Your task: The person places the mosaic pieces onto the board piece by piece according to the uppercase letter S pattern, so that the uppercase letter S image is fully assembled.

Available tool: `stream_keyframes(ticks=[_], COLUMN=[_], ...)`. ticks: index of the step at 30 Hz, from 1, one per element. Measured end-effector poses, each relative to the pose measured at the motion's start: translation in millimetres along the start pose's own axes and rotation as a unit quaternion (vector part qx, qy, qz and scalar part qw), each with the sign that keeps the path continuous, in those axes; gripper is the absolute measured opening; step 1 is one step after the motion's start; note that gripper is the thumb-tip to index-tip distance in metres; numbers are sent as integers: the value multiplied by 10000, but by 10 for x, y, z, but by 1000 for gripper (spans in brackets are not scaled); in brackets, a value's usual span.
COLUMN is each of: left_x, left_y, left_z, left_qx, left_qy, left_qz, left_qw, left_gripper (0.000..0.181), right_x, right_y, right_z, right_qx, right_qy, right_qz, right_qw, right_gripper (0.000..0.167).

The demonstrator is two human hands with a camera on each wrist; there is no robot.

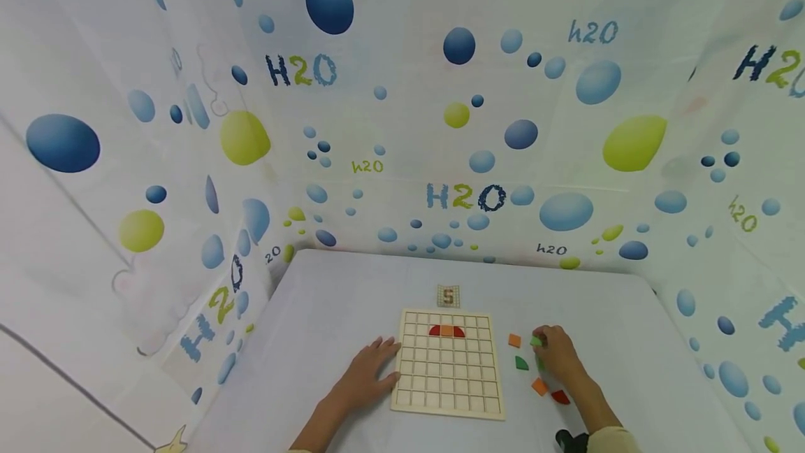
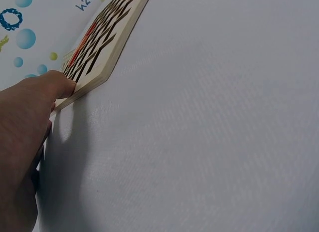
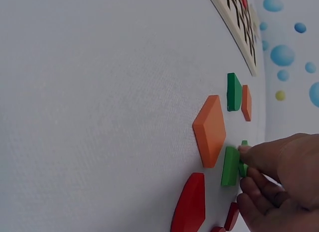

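Observation:
A pale wooden grid board (image 1: 448, 371) lies on the white table. In its upper rows sit an orange square tile (image 1: 447, 331) and two red rounded tiles, one on either side. My left hand (image 1: 367, 375) rests by the board's left edge, fingers extended; its thumb touches the rim (image 2: 94, 87) in the left wrist view. To the right of the board, my right hand (image 1: 560, 354) pinches a green tile (image 1: 537, 341) between thumb and fingers, low over the table. Close under that hand lies another green tile (image 3: 230, 165).
Loose tiles lie right of the board: an orange square (image 1: 514, 340), a dark green rounded tile (image 1: 521, 363), another orange square (image 1: 539, 386) and a red rounded tile (image 1: 560, 397). A small pattern card (image 1: 448, 296) lies behind the board. Printed curtains (image 1: 402, 124) surround the table.

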State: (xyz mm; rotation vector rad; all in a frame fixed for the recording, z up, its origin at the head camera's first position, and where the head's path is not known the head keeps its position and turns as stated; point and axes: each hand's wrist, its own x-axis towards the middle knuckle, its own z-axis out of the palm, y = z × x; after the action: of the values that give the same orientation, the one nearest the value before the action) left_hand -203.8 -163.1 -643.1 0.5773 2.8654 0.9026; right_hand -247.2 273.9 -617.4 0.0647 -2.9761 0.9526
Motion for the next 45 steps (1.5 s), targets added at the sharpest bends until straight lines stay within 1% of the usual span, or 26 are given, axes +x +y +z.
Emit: stream_keyframes(ticks=[4, 8, 12, 15, 20, 25, 30, 34, 37, 40, 42, 45], left_x=[6, 7, -1, -4, -9, -9, -3, 2, 0, 0, 1, 6], left_y=[-2, 6, 29, 46, 63, 66, 58, 59, 64, 68, 72, 76], left_z=[8, 3, -15, -27, -41, -35, -35, -31, -24, -21, -25, -32], left_qx=[62, 75, 94, 120, 87, 125, 126, 125, 144, 154, 174, 187], left_qy=[-17, -5, -3, 18, 21, -40, 2, -22, -29, -25, -30, -42], left_qz=[-4, -12, -31, 6, 55, -31, 0, -59, -98, -117, -124, -124], left_qw=[10000, 10000, 10000, 9999, 9999, 9999, 9999, 9999, 9998, 9998, 9998, 9997], left_gripper=[62, 62, 61, 61, 61, 62, 61, 62, 61, 61, 61, 62], right_x=[-4, 14, 67, 126, 212, 233, 204, 218, 225, 221, 212, 198], right_y=[-2, -21, -103, -202, -386, -694, -970, -1094, -1175, -1254, -1298, -1338], right_z=[13, 22, 14, 18, 91, 230, 461, 653, 751, 817, 856, 908], right_qx=[-221, -335, -262, -151, 105, 341, 538, 618, 867, 989, 995, 938], right_qy=[54, 84, 133, 145, 56, -96, -335, -485, -634, -784, -883, -900], right_qz=[-169, -130, -69, -84, -366, -651, -1126, -1473, -1662, -1813, -1879, -2143], right_qw=[9996, 9993, 9995, 9997, 9993, 9972, 9916, 9860, 9802, 9753, 9731, 9681], right_gripper=[23, 25, 26, 27, 26, 23, 24, 25, 25, 21, 13, 6])
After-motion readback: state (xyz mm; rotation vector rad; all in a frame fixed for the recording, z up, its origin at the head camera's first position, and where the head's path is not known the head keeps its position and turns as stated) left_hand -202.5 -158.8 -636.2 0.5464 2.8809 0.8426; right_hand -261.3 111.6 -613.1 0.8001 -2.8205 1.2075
